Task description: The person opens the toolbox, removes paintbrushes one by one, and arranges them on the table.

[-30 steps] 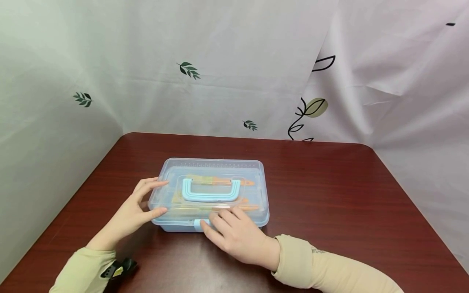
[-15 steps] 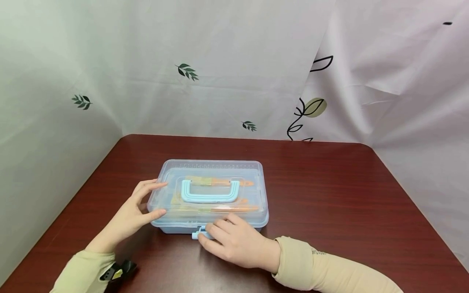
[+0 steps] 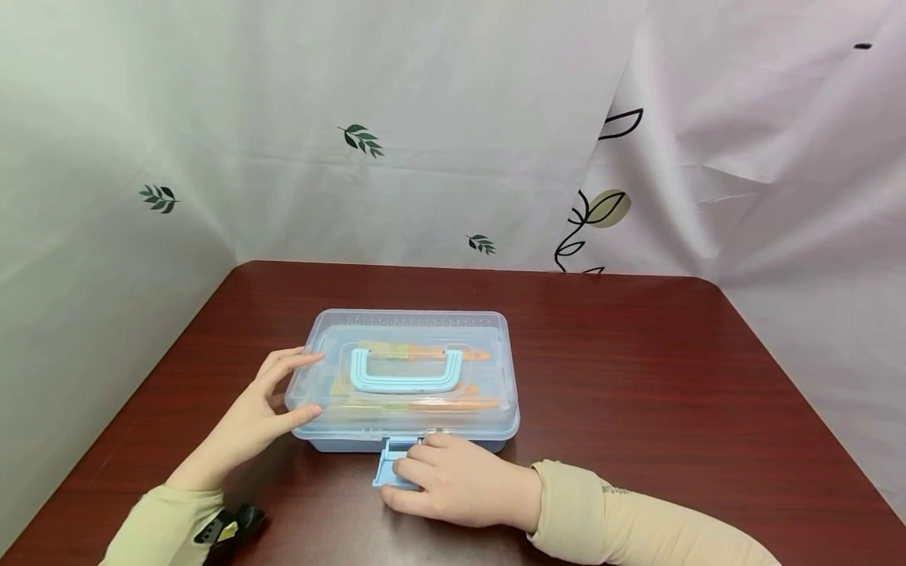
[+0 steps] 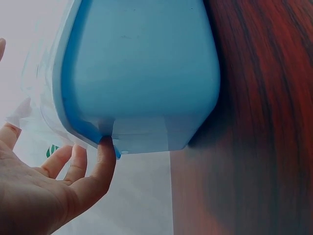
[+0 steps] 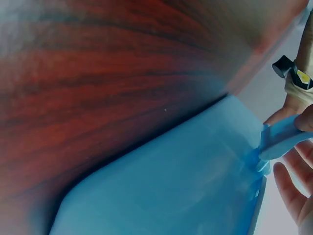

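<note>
A light-blue plastic storage box (image 3: pixel 340 445) with a clear lid (image 3: pixel 432 324) lies on the table. A pale blue handle (image 3: pixel 406 384) lies folded down on the lid. Through the lid, orange-handled brushes (image 3: pixel 453 403) show inside. My left hand (image 3: pixel 248 413) rests against the lid's left end, thumb and fingers spread; in the left wrist view a finger touches the box rim (image 4: pixel 59 93). At the box's front, my right hand (image 3: pixel 460 481) holds the latch (image 3: pixel 392 470), which is swung out and down. The right wrist view shows the thumb against this latch (image 5: pixel 279 138).
The box stands on a dark red wooden table (image 3: pixel 623 377). A white curtain (image 3: pixel 425 79) with leaf prints hangs behind and beside it. A black strap device (image 3: pixel 230 525) sits at the left wrist.
The front latch has swung out and down from the box's front, with my right hand moving down along with it. My left hand stays at the lid's left end.
</note>
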Demonstrator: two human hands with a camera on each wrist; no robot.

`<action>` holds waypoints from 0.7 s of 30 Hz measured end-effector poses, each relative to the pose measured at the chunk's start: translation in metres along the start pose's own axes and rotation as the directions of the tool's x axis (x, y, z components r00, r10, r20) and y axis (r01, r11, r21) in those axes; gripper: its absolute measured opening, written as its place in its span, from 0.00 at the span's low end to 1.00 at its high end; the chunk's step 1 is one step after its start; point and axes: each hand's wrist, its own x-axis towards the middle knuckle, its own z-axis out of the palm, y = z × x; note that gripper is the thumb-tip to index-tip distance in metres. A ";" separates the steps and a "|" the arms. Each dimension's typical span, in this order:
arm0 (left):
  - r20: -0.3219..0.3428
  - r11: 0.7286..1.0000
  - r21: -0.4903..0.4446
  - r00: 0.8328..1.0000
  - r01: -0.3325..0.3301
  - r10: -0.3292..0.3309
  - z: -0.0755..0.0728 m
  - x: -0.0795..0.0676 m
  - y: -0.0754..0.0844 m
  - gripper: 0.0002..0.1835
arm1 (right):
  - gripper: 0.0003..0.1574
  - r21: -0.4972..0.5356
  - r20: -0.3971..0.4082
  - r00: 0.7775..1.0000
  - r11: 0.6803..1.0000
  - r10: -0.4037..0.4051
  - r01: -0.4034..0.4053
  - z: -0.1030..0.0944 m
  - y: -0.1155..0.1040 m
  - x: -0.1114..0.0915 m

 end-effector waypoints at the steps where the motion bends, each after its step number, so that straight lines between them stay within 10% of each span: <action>1: 0.000 1.000 -0.001 1.000 -0.002 0.002 0.000 0.000 0.000 0.32 | 0.13 0.002 0.013 1.000 1.000 -0.003 0.003 0.000 0.000 0.000; 21: 0.003 1.000 0.000 1.000 0.006 -0.006 0.000 0.000 0.000 0.32 | 0.12 -0.108 0.117 0.993 0.994 -0.019 0.031 0.007 -0.005 -0.003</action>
